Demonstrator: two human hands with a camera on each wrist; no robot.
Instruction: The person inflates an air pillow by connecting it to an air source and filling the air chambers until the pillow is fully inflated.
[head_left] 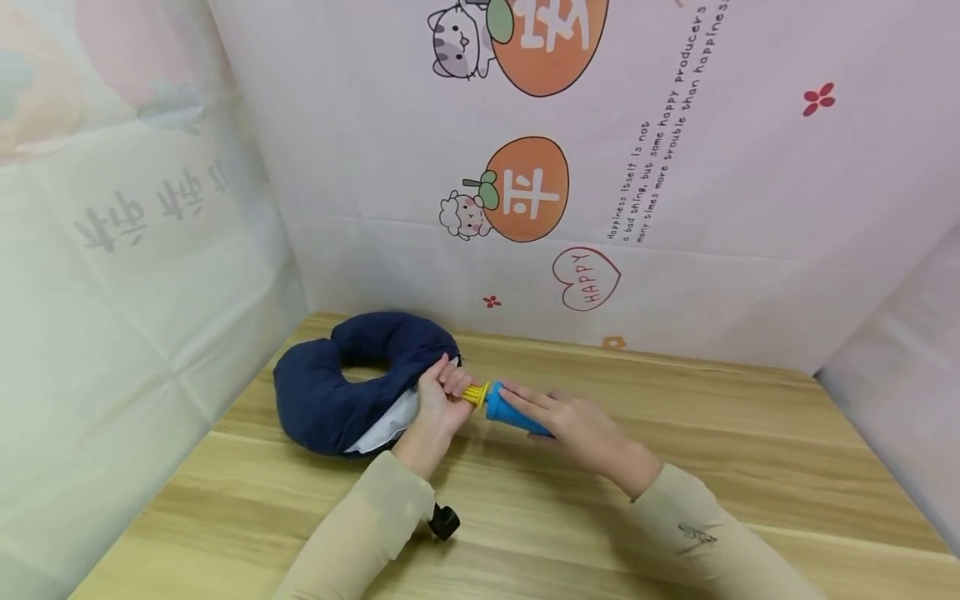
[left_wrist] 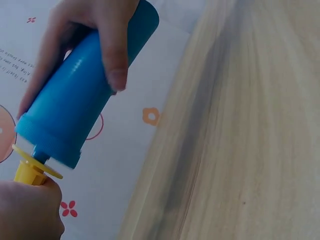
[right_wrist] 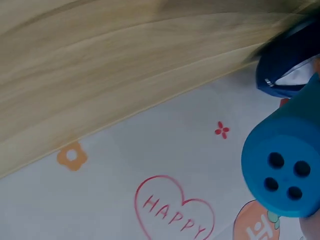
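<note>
The blue pump (head_left: 517, 414) is near the lower centre of the head view, held over the wooden table (head_left: 787, 467) between two hands; its yellow end (left_wrist: 30, 172) is gripped in the curled fingers of the left hand (head_left: 442, 398), while the right hand (head_left: 581, 423) grasps the blue barrel, thumb on one side and fingers on the other, as the left wrist view shows.

To the left of the pump lies a navy neck pillow (head_left: 311, 412), its white inner part (head_left: 384, 427) showing along the lower right edge; the left hand stands between pump and pillow and overlaps that edge, though I cannot tell whether they touch; the right hand hides part of the barrel; a small black object (head_left: 444, 523), hard to make out, sits beside the left sleeve (head_left: 352, 525), below centre; the right sleeve (head_left: 697, 508) comes in from the lower right; a printed cloth (head_left: 360, 150) fills the upper frame, with a red heart (head_left: 587, 279) above the table's far edge.

The pump's long axis slants in the head view from upper left to lower right, yellow end towards the pillow; in the right wrist view the barrel's other end, with four dark holes, faces the camera at the right edge.
</note>
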